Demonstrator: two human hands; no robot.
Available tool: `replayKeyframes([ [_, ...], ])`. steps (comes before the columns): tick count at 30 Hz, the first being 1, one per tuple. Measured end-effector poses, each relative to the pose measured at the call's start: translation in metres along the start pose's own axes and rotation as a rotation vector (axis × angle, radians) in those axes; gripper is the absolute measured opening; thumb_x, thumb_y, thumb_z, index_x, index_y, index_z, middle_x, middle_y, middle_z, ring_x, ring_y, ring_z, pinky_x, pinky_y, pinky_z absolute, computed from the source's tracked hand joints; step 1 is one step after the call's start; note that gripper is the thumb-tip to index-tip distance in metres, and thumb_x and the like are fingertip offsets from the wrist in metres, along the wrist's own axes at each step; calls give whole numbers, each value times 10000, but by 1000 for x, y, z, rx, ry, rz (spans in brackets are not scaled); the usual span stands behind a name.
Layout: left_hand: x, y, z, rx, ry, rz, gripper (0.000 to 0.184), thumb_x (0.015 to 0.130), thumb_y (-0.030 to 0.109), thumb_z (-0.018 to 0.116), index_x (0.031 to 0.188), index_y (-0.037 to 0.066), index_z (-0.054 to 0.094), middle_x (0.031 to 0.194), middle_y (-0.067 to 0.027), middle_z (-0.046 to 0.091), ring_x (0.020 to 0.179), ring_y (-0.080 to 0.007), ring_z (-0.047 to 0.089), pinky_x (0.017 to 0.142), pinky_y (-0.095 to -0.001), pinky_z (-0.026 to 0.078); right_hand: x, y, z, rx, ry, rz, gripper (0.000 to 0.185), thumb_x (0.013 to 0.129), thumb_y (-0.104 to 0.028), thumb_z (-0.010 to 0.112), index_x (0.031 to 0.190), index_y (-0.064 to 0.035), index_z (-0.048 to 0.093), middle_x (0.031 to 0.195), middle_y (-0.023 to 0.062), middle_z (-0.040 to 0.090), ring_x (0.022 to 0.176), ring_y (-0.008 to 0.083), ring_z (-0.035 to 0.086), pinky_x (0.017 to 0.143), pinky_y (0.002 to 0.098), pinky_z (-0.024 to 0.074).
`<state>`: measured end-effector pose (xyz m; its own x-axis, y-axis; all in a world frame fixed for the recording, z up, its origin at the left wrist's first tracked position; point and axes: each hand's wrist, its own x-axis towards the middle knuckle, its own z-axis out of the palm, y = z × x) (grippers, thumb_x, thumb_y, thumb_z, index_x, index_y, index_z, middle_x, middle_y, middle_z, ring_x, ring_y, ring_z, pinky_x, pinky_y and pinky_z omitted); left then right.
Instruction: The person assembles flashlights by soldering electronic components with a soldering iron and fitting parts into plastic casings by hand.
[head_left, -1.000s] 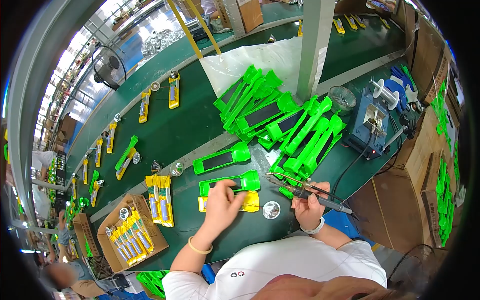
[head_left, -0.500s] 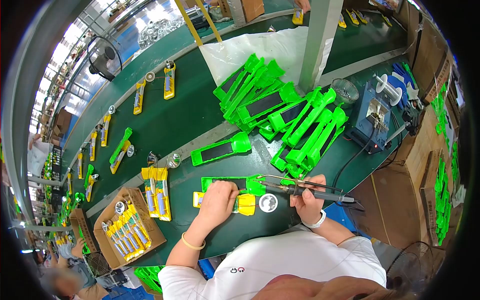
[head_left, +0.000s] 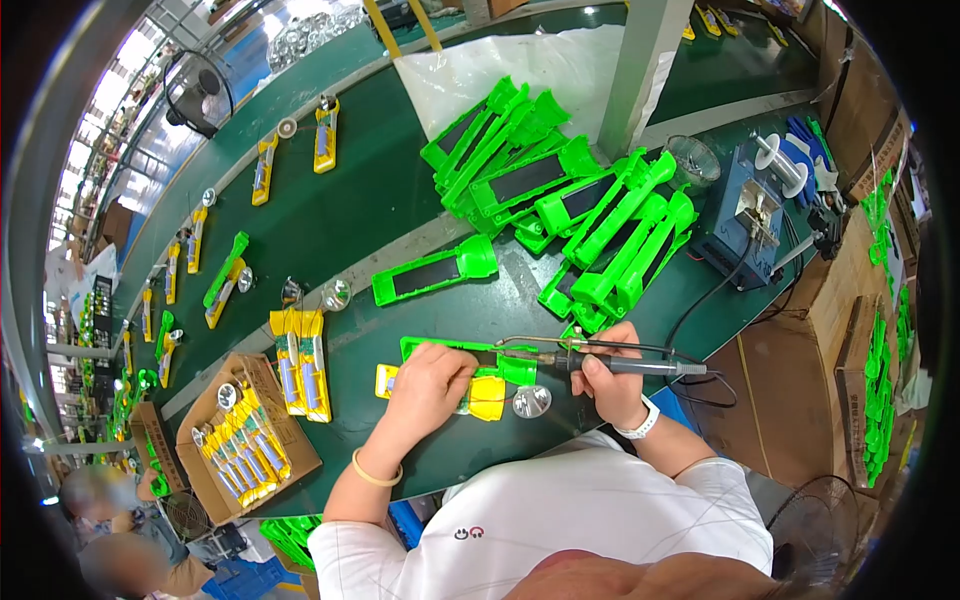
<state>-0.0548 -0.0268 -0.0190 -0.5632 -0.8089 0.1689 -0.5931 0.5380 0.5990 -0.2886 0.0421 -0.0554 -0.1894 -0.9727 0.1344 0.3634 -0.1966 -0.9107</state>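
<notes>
My right hand point(head_left: 612, 372) is wrapped round a soldering iron point(head_left: 650, 367), whose metal tip points left over a green flashlight housing point(head_left: 518, 368). A thin curved tube runs along the iron. My left hand point(head_left: 430, 388) lies over the middle of that housing, with its fingers bent and pressed together; what they pinch is hidden. Under and in front of this hand is a yellow flashlight part point(head_left: 486, 398), partly covered. Beside it on the right lies a shiny round reflector point(head_left: 532, 401).
Green housings point(head_left: 530, 185) are heaped beyond my hands, with a single one point(head_left: 435, 273) nearer. A cardboard box point(head_left: 300, 440) of yellow parts stands left. The soldering station point(head_left: 742, 215) and a solder spool point(head_left: 780, 165) are at right. Yellow assemblies point(head_left: 325, 135) lie on the green belt.
The soldering iron and my right hand have shifted slightly left, its tip now further over the housing. My left hand stays on the housing. The whole view has shifted slightly.
</notes>
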Motion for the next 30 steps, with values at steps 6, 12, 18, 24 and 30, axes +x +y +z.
replayKeyframes([
  [6,2,0,1,36,12,-10,56,750,43,653,803,50,638,751,-93,596,736,-285,571,684,-369,473,2,3,0,-39,-10,-9,250,883,-125,594,944,-44,365,748,92,520,435,109,476,373,217,364],
  [12,8,4,-4,120,-77,29,97,700,40,661,793,55,640,753,-76,593,735,-261,571,665,-362,478,1,3,-6,-118,-104,62,248,863,-69,613,941,-40,379,809,82,518,544,95,510,463,220,419],
  [18,11,8,-3,167,-109,34,88,688,50,666,771,67,641,737,-56,596,719,-252,582,609,-357,485,-2,12,-11,-287,-76,-24,220,827,-37,641,889,-12,431,731,34,534,554,59,457,493,223,372],
  [24,10,7,0,217,-105,1,87,681,51,666,760,77,639,720,-50,587,708,-245,590,587,-361,485,-1,11,-8,-359,-126,29,237,802,-42,673,876,-23,448,665,2,523,549,56,437,491,238,366],
  [30,13,9,1,220,-112,4,82,686,65,663,763,72,634,701,-66,568,687,-261,583,599,-369,480,11,-6,-3,-553,-173,54,235,788,-55,690,875,-34,474,639,-11,490,522,57,419,471,235,352],
])
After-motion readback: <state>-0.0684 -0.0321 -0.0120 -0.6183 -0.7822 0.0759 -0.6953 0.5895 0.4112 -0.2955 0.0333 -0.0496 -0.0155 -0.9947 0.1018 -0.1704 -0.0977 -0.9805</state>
